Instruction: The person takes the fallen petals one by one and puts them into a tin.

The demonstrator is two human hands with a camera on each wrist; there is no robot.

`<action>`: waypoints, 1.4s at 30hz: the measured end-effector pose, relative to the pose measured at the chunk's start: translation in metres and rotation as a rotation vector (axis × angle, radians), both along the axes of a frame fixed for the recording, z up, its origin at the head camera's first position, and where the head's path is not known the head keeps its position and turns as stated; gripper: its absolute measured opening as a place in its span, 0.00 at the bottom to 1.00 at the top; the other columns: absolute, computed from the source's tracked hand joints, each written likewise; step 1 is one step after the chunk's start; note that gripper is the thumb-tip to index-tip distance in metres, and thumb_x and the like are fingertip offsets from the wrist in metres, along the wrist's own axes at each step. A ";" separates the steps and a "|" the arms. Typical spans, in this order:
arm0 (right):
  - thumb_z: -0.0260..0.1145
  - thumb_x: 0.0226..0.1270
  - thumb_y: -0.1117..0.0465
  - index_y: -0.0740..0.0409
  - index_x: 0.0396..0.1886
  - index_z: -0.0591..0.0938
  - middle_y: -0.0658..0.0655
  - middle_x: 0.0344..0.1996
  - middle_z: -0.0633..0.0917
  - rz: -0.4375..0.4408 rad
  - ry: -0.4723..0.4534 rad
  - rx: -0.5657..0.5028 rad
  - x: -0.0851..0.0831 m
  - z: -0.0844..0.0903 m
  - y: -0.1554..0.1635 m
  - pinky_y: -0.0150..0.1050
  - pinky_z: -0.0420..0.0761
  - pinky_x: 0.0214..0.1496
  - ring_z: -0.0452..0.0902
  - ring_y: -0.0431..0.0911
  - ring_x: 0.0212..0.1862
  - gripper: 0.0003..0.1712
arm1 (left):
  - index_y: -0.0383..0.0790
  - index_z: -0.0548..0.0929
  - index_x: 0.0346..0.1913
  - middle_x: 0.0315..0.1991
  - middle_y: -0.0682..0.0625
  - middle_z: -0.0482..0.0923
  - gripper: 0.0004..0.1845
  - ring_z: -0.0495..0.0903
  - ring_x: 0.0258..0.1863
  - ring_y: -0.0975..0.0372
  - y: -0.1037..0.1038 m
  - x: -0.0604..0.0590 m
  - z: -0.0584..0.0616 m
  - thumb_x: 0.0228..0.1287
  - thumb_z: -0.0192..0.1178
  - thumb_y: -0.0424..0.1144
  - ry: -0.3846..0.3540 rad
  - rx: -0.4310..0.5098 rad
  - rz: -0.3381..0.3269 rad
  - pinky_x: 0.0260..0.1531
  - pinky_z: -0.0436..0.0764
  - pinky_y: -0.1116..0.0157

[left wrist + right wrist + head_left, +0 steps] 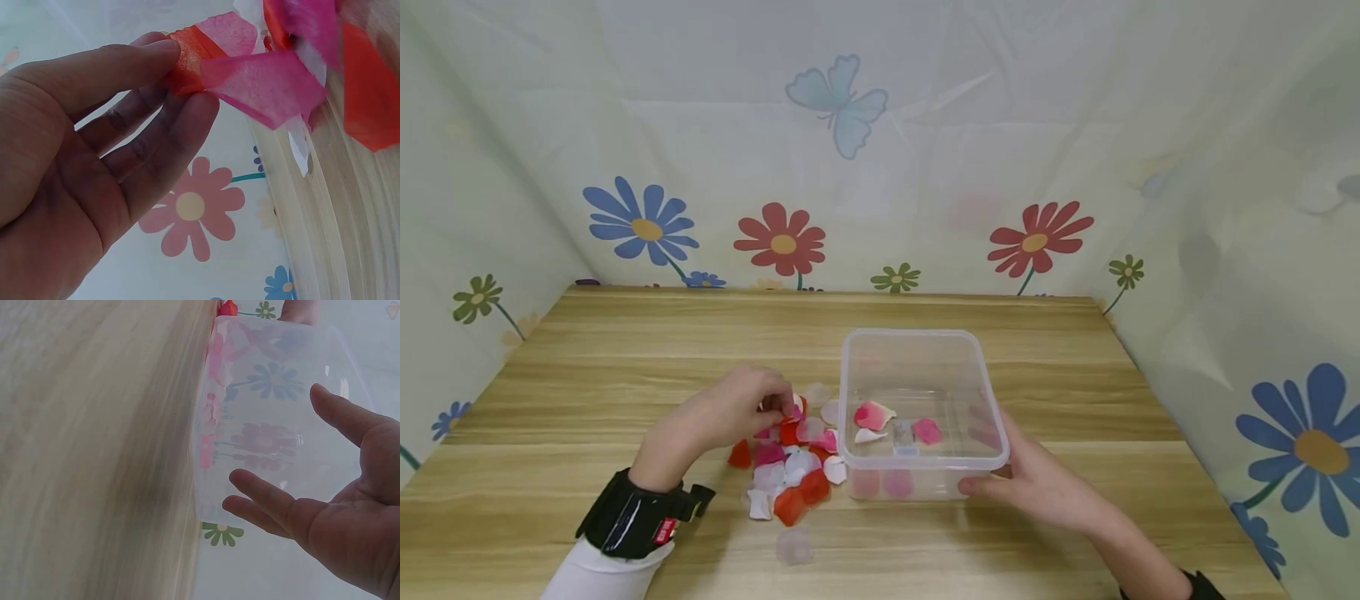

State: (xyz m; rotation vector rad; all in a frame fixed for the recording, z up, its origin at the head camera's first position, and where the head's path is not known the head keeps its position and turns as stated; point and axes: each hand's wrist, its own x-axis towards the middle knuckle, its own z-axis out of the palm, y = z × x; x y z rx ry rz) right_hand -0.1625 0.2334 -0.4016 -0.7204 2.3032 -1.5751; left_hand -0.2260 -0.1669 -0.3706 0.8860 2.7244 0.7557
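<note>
At left wrist only: fingers pinching pink petal.

Bright even light, blurred wrist close-ups

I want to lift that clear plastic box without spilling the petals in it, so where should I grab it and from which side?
Probably grip the clear box by its two short side walls just under the rim, coming in level from left and right. It stands upright and open-topped, so a level lift keeps the petals in. The right hand already rests at its near right corner.
</note>
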 end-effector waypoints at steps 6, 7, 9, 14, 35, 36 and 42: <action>0.77 0.64 0.63 0.44 0.85 0.42 0.72 0.76 0.57 0.002 -0.026 -0.012 0.002 -0.001 -0.002 0.42 0.82 0.55 0.65 0.71 0.68 0.64 | 0.42 0.87 0.38 0.33 0.53 0.82 0.07 0.78 0.31 0.63 -0.001 0.001 -0.002 0.61 0.72 0.27 0.002 0.024 0.001 0.35 0.83 0.68; 0.77 0.64 0.63 0.44 0.85 0.42 0.72 0.76 0.57 0.002 -0.028 -0.012 0.002 -0.001 -0.002 0.42 0.82 0.55 0.65 0.70 0.68 0.64 | 0.41 0.87 0.38 0.33 0.53 0.83 0.07 0.78 0.31 0.63 -0.001 0.001 -0.002 0.61 0.72 0.27 0.003 0.026 0.000 0.35 0.83 0.68; 0.77 0.64 0.63 0.46 0.85 0.42 0.73 0.75 0.58 0.002 -0.013 -0.006 0.002 0.000 -0.002 0.43 0.81 0.56 0.67 0.70 0.67 0.64 | 0.41 0.87 0.38 0.34 0.53 0.83 0.07 0.78 0.31 0.63 -0.001 0.000 -0.002 0.61 0.72 0.27 0.008 0.030 -0.002 0.35 0.82 0.68; 0.77 0.64 0.62 0.46 0.85 0.42 0.71 0.76 0.58 -0.011 0.000 0.018 0.001 0.002 -0.002 0.43 0.81 0.56 0.63 0.71 0.70 0.63 | 0.41 0.87 0.39 0.34 0.52 0.83 0.07 0.78 0.31 0.63 0.000 -0.001 -0.002 0.61 0.72 0.27 0.029 0.041 -0.007 0.34 0.82 0.69; 0.77 0.63 0.64 0.46 0.84 0.42 0.72 0.76 0.57 -0.019 -0.027 0.019 0.000 0.002 -0.002 0.42 0.80 0.57 0.63 0.70 0.70 0.63 | 0.41 0.88 0.38 0.34 0.56 0.81 0.08 0.80 0.34 0.63 0.001 0.001 0.004 0.60 0.73 0.27 0.196 0.143 0.024 0.36 0.84 0.68; 0.77 0.63 0.64 0.45 0.84 0.43 0.72 0.76 0.57 -0.017 -0.027 0.014 0.000 0.002 -0.002 0.42 0.80 0.57 0.63 0.70 0.70 0.63 | 0.41 0.88 0.38 0.34 0.57 0.81 0.08 0.80 0.34 0.63 0.001 0.001 0.004 0.60 0.73 0.27 0.197 0.148 0.029 0.36 0.84 0.68; 0.77 0.63 0.63 0.44 0.84 0.43 0.71 0.76 0.57 -0.016 -0.022 0.017 0.000 0.002 -0.002 0.42 0.80 0.57 0.60 0.70 0.72 0.63 | 0.42 0.86 0.38 0.35 0.56 0.81 0.08 0.81 0.35 0.62 0.001 0.002 0.005 0.61 0.72 0.27 0.204 0.190 0.072 0.39 0.86 0.62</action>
